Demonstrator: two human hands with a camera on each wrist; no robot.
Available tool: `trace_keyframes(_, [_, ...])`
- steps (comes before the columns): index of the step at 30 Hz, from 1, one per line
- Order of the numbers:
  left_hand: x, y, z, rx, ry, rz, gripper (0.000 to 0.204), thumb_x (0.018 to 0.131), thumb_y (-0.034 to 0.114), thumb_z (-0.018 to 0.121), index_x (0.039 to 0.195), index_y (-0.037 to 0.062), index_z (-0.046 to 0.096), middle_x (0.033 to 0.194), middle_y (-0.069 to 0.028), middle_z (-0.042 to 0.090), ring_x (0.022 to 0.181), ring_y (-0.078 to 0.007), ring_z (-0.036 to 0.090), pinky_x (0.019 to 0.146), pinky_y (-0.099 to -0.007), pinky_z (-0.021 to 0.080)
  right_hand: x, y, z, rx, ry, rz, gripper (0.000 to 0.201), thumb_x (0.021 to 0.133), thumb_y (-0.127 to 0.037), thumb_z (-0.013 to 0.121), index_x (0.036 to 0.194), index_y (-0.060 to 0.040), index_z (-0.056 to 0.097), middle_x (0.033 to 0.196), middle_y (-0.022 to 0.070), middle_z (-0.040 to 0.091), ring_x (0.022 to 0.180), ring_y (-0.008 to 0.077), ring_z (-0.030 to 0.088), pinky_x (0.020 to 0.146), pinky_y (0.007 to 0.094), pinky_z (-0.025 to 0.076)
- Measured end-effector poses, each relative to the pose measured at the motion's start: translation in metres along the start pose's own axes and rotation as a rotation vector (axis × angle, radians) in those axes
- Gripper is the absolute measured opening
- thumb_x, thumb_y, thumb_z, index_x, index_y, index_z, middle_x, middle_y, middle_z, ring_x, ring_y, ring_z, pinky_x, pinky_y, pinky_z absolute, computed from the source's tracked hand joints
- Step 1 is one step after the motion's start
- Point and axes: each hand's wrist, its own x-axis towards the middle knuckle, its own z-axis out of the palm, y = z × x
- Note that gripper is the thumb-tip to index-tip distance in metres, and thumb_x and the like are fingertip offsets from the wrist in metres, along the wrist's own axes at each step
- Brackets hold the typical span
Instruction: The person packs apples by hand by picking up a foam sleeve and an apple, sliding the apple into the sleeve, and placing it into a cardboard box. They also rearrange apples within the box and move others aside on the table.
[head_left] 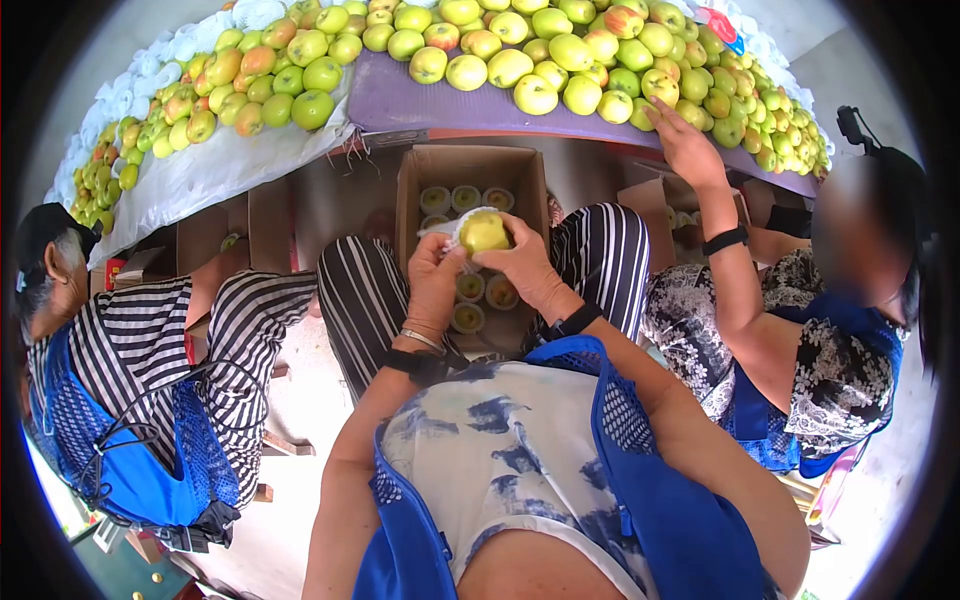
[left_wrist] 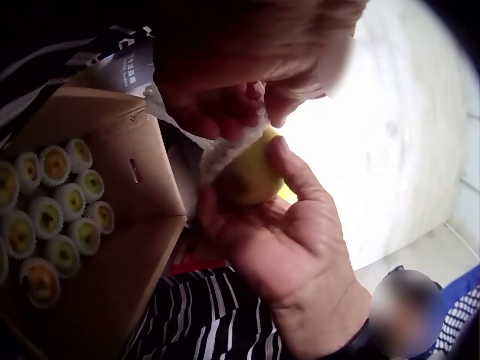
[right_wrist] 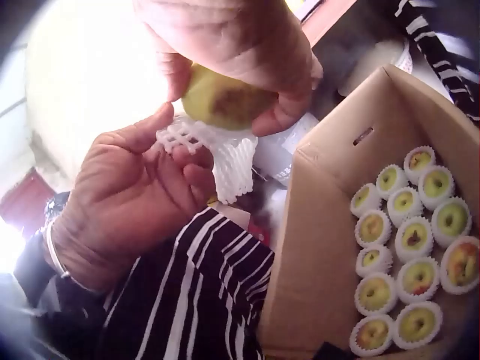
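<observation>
Over the carton, my right hand (head_left: 528, 262) grips a yellow-green apple (head_left: 484, 232) between thumb and fingers. A brown blemish shows on the apple (right_wrist: 225, 101) in the right wrist view. My left hand (head_left: 433, 285) pinches a white foam net sleeve (right_wrist: 234, 166), which lies against the apple's underside and hangs down past it. In the left wrist view the left hand (left_wrist: 255, 52) is at the top, its fingertips at the foam, while the right hand (left_wrist: 292, 255) cups the apple (left_wrist: 259, 176) from below.
An open cardboard carton (head_left: 420, 170) between the knees holds several apples in foam sleeves. Heaped apples (head_left: 590, 50) cover the purple-topped table (head_left: 400, 95) ahead. A person (head_left: 130, 330) sits at left; another at right reaches a hand (head_left: 690, 150) to the heap.
</observation>
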Motion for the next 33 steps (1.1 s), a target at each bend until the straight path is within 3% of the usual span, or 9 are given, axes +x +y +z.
trace_keyframes(6, [-0.004,0.002,-0.005,0.137,-0.144,-0.031,0.008,0.079,0.002,0.06,0.083,0.0058,0.054,0.076,0.0045,0.05,0.068,-0.0044,0.046,0.066,-0.0177,0.039,0.001,0.006,-0.007,-0.53,0.042,-0.325,0.066,0.053,-0.014,0.076,0.111,-0.0003,0.048,0.115,0.0185,0.047,0.109,0.033,0.046,0.095,0.0361,0.037])
trace_keyframes(12, [-0.006,0.007,-0.004,0.548,-0.117,0.165,0.02,0.073,0.009,0.068,0.085,0.003,0.053,0.082,-0.0002,0.049,0.075,-0.0079,0.048,0.067,-0.0197,0.04,-0.003,-0.002,-0.007,-0.646,0.04,-0.436,0.066,0.054,-0.013,0.076,0.111,0.0,0.047,0.116,0.0194,0.046,0.111,0.0354,0.043,0.096,0.0374,0.036])
trace_keyframes(15, [0.0,-0.003,-0.008,0.213,-0.054,-0.048,0.032,0.073,0.014,0.069,0.096,0.0022,0.052,0.085,-0.0019,0.05,0.08,-0.0098,0.05,0.07,-0.0231,0.044,-0.007,-0.013,-0.006,-0.72,0.019,-0.484,0.064,0.055,-0.011,0.074,0.112,0.0001,0.046,0.115,0.0196,0.045,0.111,0.0361,0.042,0.094,0.0385,0.037])
trace_keyframes(18, [-0.003,0.005,0.003,0.313,0.035,-0.006,0.044,0.071,0.015,0.07,0.107,0.0012,0.049,0.088,-0.0049,0.053,0.075,-0.0116,0.053,0.063,-0.0225,0.045,-0.012,-0.031,-0.001,-0.815,-0.109,-0.496,0.063,0.056,-0.01,0.073,0.112,-0.0007,0.046,0.114,0.0199,0.045,0.11,0.0369,0.042,0.093,0.0396,0.037])
trace_keyframes(21, [0.002,0.006,-0.004,0.022,-0.133,-0.28,0.049,0.074,0.019,0.067,0.115,0.002,0.046,0.094,-0.0071,0.056,0.083,-0.0143,0.057,0.066,-0.0251,0.047,-0.014,-0.032,0.0,-0.796,-0.163,-0.522,0.061,0.058,-0.008,0.072,0.113,-0.0024,0.046,0.117,0.0181,0.044,0.109,0.0315,0.045,0.088,0.0365,0.043])
trace_keyframes(24, [-0.003,0.017,-0.004,-0.341,-0.213,-0.348,0.045,0.078,0.02,0.062,0.116,0.0038,0.046,0.102,-0.0082,0.057,0.09,-0.0178,0.058,0.07,-0.0306,0.049,-0.005,-0.036,-0.015,-0.209,-0.149,-0.256,0.049,0.066,-0.004,0.069,0.11,-0.0035,0.049,0.108,0.0106,0.051,0.098,0.0196,0.052,0.079,0.0288,0.046])
trace_keyframes(28, [-0.004,0.018,-0.001,-0.508,-0.231,-0.301,0.045,0.079,0.019,0.059,0.119,0.0049,0.044,0.111,-0.0085,0.055,0.1,-0.0219,0.056,0.079,-0.0376,0.048,0.0,-0.019,-0.025,-0.051,-0.078,-0.092,0.026,0.073,-0.009,0.067,0.096,-0.0006,0.058,0.087,0.0051,0.06,0.078,0.0127,0.057,0.068,0.0252,0.048])
trace_keyframes(30, [-0.002,0.014,-0.004,-0.549,-0.257,-0.276,0.049,0.08,0.019,0.058,0.124,0.0053,0.041,0.118,-0.0097,0.052,0.108,-0.0233,0.053,0.089,-0.0408,0.046,-0.005,-0.022,-0.022,0.117,-0.099,0.052,0.024,0.075,-0.01,0.066,0.096,-0.0005,0.059,0.086,0.0043,0.06,0.075,0.0109,0.056,0.063,0.0236,0.048])
trace_keyframes(33, [-0.001,0.012,-0.003,-0.525,-0.275,-0.253,0.051,0.08,0.02,0.06,0.124,0.0046,0.041,0.117,-0.0098,0.052,0.108,-0.023,0.053,0.088,-0.0403,0.046,-0.005,-0.023,-0.02,0.262,-0.073,0.182,0.019,0.077,-0.011,0.063,0.093,-0.0002,0.06,0.082,0.0032,0.06,0.071,0.0093,0.056,0.056,0.0217,0.047])
